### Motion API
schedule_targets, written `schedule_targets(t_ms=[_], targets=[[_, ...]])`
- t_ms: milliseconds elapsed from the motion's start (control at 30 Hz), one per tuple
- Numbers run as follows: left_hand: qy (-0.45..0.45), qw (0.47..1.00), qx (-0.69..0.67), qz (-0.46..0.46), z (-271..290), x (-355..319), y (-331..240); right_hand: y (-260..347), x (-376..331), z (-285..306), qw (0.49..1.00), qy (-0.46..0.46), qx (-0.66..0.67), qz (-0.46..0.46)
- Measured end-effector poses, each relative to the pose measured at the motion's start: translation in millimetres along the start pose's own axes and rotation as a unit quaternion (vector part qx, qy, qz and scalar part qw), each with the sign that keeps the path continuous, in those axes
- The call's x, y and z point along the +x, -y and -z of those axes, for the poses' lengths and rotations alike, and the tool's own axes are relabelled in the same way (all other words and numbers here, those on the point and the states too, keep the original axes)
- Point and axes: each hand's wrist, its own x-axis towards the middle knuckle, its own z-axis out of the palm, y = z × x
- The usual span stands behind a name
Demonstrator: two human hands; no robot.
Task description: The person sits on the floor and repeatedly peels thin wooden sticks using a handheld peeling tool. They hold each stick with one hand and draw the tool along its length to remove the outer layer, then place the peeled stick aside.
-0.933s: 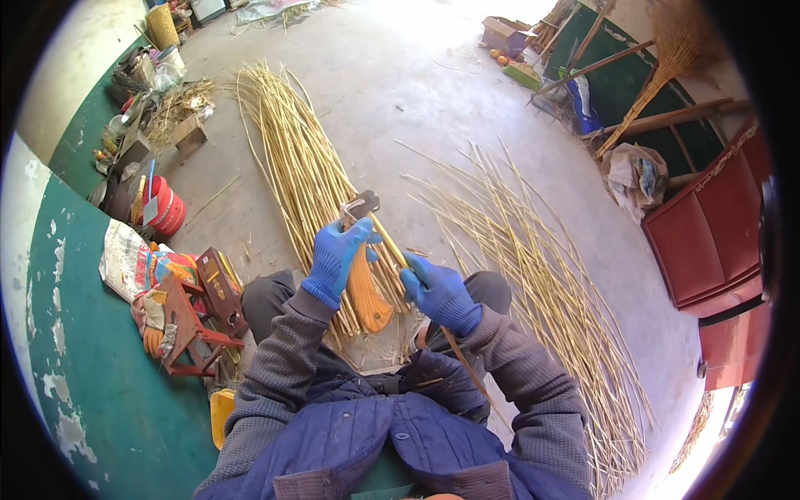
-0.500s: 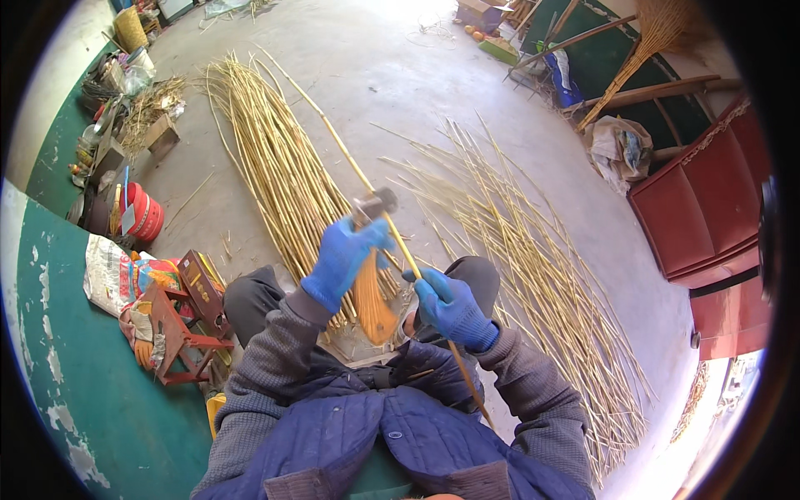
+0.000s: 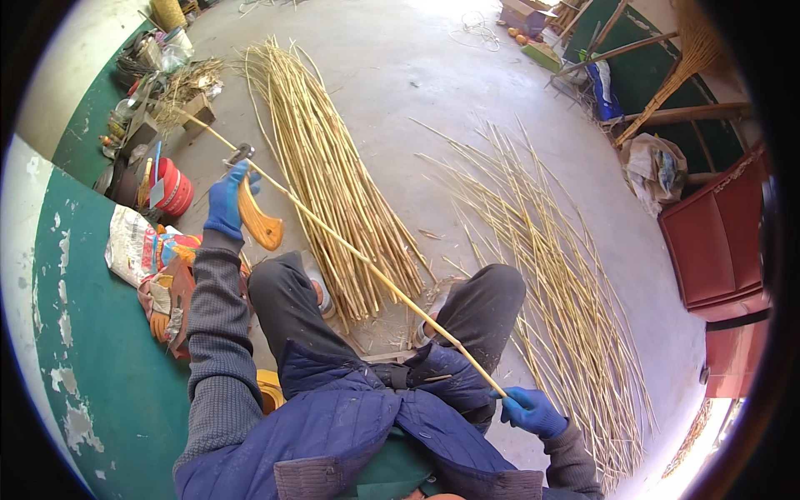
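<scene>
Head view: my left hand (image 3: 227, 198), blue glove, is out to my left and closed around a tool (image 3: 254, 212) with an orange wooden handle and a metal head at the top; the handle hangs down past my palm. A long thin cane (image 3: 350, 248) runs through or against that metal head, I can't tell which, and slants down across my lap to my right hand (image 3: 533, 411), also blue-gloved, low by my right hip. Right fingers are curled shut, pinching the cane's near end. The cane's far end reaches up-left toward the clutter by the wall. I'm sitting, knees up, dark trousers, blue padded jacket. On the concrete floor (image 3: 400, 75) ahead lies a tight bundle (image 3: 333, 175) of pale canes between my knees and beyond; a looser spread of canes (image 3: 550, 258) lies to my right. A red bucket (image 3: 175, 190) stands near my left hand, a printed sack (image 3: 137, 248) just below it. A red cabinet (image 3: 712, 250) is far right.
</scene>
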Motion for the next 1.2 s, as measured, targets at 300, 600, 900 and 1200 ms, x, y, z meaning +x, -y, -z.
schedule_targets(t_ms=[300,600,900,1200], targets=[[0.125,0.987,-0.032,0.1,-114,-133,6,127,154,4,0.963,-0.061,-0.121,0.231],[0.145,0.986,-0.038,0.073,-124,-149,30,155,240,-42,0.849,-0.223,-0.326,0.352],[-0.121,0.992,-0.029,0.008,154,28,41,21,27,53,0.829,-0.167,-0.474,0.243],[-0.19,0.982,-0.018,-0.007,356,77,-7,-107,-101,131,0.72,-0.388,-0.571,0.066]])
